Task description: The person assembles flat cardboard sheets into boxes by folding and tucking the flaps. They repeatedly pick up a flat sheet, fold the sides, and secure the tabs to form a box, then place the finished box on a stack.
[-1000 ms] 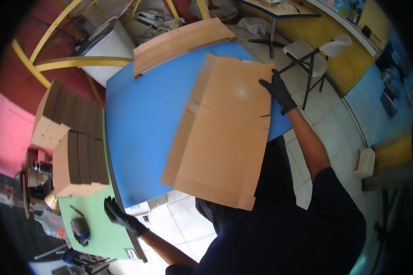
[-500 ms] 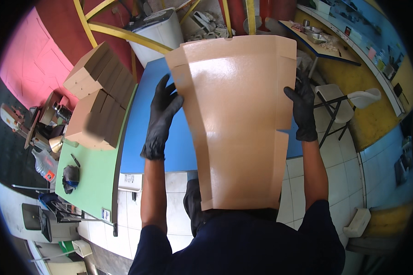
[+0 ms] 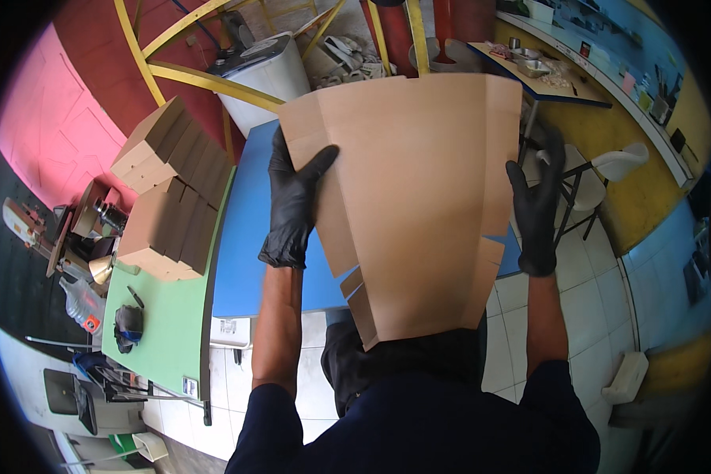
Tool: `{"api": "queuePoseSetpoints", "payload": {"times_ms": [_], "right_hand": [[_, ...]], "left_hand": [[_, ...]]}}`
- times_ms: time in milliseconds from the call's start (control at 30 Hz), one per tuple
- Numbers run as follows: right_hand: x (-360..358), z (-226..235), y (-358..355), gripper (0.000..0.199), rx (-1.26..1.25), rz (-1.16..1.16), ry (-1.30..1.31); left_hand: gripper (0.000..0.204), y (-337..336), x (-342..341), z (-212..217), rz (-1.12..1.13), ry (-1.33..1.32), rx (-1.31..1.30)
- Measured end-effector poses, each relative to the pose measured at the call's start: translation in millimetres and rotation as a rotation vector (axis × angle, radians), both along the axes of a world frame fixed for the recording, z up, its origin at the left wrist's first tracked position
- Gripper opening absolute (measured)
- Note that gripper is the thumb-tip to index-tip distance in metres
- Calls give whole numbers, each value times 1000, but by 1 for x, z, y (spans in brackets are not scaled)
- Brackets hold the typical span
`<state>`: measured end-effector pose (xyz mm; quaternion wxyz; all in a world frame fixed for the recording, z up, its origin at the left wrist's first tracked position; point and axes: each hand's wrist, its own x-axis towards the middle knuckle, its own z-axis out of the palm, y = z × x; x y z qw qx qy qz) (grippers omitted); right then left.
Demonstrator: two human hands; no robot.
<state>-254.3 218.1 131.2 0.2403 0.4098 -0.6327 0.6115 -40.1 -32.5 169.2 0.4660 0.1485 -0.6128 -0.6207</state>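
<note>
A flat brown cardboard box blank stands tilted before me over the blue table, its lower end close to my lap. It has fold creases along its edges and cut slits at the lower left and right. My left hand, in a black glove, grips the blank's left edge, thumb on the near face and fingers behind, partly hidden. On the other side, my right hand, gloved too, is just off the right edge with thumb and fingers apart; its fingertips are blurred.
Folded cardboard boxes are stacked on the green table at left, near a dark bundle. The blue table lies beneath the blank. A folding chair stands at right. Yellow metal bars rise behind.
The blank now shows a duller face, with slits visible at its lower left. My left hand has closed on its left edge; my right hand has moved outward from the right edge, fingers spread.
</note>
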Motion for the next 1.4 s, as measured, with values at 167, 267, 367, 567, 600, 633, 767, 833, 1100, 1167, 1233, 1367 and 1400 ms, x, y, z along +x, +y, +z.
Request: {"api": "queuePoseSetpoints", "payload": {"times_ms": [167, 267, 367, 567, 600, 633, 767, 833, 1100, 1167, 1233, 1367, 1400], "right_hand": [[40, 39, -22, 80, 187, -239, 619], [56, 68, -32, 77, 319, -235, 691], [66, 87, -35, 44, 175, -174, 835], [76, 83, -46, 39, 497, 125, 764], [74, 85, -46, 39, 560, 283, 588], [68, 90, -47, 38, 682, 422, 370], [44, 108, -46, 30, 579, 611, -187], [40, 110, -45, 29, 619, 573, 106], [81, 109, -41, 17, 589, 434, 272], [90, 120, -38, 21, 802, 495, 254], [102, 124, -35, 16, 697, 540, 340], [111, 128, -27, 13, 555, 590, 347], [110, 126, -26, 13, 509, 563, 382]], "left_hand": [[23, 28, 7, 0, -170, -6, -167], [24, 42, 21, 7, -200, -29, -309], [28, 48, 37, 23, -125, 8, -508], [25, 38, 27, 26, -206, 107, -439], [24, 35, 27, 23, -212, 99, -437], [23, 32, 26, 21, -238, 67, -430], [24, 36, 19, 21, -286, 87, -525], [28, 38, 22, 31, -319, 44, -597], [26, 26, 67, 87, -346, -175, -631], [26, 40, 69, 96, -172, -466, -1158], [23, 64, 66, 93, 97, -609, -1440], [19, 71, 75, 105, 43, -716, -1381], [19, 67, 80, 111, -24, -756, -1368]]}}
